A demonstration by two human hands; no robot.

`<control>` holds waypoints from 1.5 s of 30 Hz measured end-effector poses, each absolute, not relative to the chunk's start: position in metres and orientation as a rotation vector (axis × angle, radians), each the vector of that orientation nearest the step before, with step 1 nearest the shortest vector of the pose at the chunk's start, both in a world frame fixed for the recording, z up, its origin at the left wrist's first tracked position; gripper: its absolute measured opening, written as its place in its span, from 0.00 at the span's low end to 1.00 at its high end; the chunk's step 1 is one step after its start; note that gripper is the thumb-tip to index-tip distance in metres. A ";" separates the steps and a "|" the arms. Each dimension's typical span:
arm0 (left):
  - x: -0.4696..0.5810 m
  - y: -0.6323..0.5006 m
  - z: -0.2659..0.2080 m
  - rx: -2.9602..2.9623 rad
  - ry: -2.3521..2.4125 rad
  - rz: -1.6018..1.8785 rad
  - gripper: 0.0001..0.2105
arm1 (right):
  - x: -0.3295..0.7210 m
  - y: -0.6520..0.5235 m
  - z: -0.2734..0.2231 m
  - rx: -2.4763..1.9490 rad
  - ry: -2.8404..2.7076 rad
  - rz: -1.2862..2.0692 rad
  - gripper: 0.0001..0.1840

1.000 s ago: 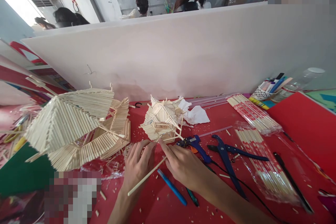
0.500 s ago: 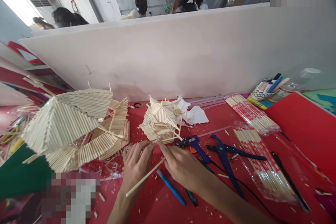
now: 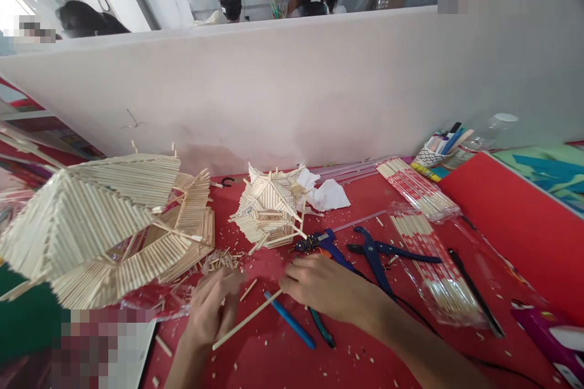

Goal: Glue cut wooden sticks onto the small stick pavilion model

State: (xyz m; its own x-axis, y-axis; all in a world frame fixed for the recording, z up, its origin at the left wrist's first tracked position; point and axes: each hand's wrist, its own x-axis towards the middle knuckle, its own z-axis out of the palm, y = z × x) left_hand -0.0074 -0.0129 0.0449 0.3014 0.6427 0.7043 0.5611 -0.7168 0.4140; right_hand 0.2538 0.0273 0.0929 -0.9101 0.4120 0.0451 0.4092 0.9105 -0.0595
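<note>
One thin wooden stick [image 3: 249, 319] sits clamped in my right grip [image 3: 314, 285]; my left grip [image 3: 210, 307], near wooden scraps [image 3: 223, 260], blurs, so I cannot tell if it's closed.

the small model [image 3: 269, 206] sits on the counter [image 3: 255, 355] as clock centre. the board [image 3: 283, 79] stands behind at 12. at 2 is the cup [image 3: 431, 155]; at 3, the tissue [image 3: 331, 196], then a pack [image 3: 417, 188]. the glue gun [image 3: 335, 247] lies at 4, the cutter [image 3: 376, 260] beyond. the right hand [image 3: 317, 284] is at 5, the left hand [image 3: 210, 307] at 7, the stick [image 3: 246, 321] slanting between. the big model [image 3: 104, 219] is at 9.
</note>
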 end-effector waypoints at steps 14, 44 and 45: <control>0.022 -0.012 0.053 2.289 1.429 -0.017 0.17 | 0.245 0.030 0.090 -0.775 -3.091 0.019 0.08; 0.019 -0.010 0.048 2.540 1.333 -0.284 0.13 | 0.307 0.040 0.105 -1.139 -3.025 0.414 0.15; 0.019 -0.011 0.049 2.545 1.327 -0.294 0.13 | 0.308 0.041 0.107 -1.161 -3.025 0.443 0.14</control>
State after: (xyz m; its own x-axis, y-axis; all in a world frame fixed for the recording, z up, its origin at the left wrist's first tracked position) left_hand 0.0191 -0.0105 0.0490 0.5634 0.7723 -0.2934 0.8240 -0.5512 0.1313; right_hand 0.3079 0.0409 0.1065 -0.7406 0.6367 -0.2149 0.6716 0.7123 -0.2040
